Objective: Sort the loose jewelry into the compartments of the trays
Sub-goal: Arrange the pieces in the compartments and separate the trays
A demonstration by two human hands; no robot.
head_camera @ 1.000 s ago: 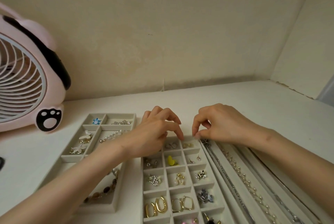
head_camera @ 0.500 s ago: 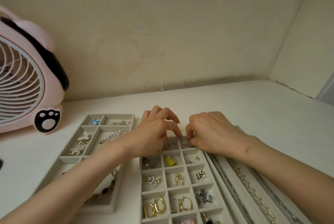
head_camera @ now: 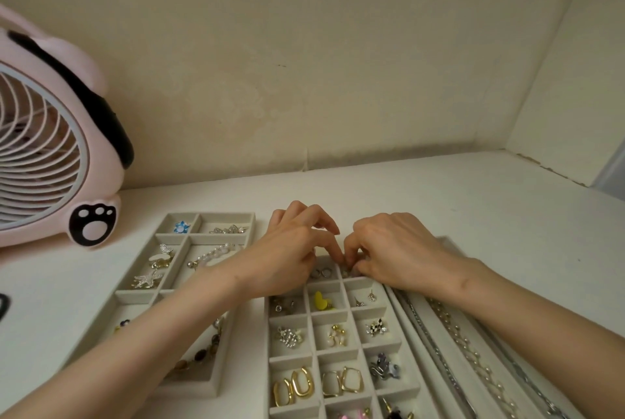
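Note:
A grey grid tray (head_camera: pixel 309 317) lies in the middle and holds earrings in small compartments: gold hoops (head_camera: pixel 293 385), a yellow piece (head_camera: pixel 320 301), silver rings (head_camera: pixel 322 272). My left hand (head_camera: pixel 294 251) and my right hand (head_camera: pixel 400 249) meet fingertip to fingertip over the tray's far right compartment. Both pinch a small gold earring (head_camera: pixel 345 271) there; fingers hide most of it. My left forearm crosses the left tray (head_camera: pixel 184 249), which holds a blue flower (head_camera: pixel 181 226), a starfish (head_camera: pixel 147 279) and a pearl strand (head_camera: pixel 211 254).
A long tray (head_camera: pixel 419 327) with several chains lies right of the grid tray, under my right forearm. A pink fan (head_camera: pixel 50 161) stands at the back left. Walls close the white shelf (head_camera: pixel 473 202) behind and to the right.
My right hand slid left from the grid tray's far right corner until its fingertips met my left hand's over the far right compartment. My left hand stayed in place.

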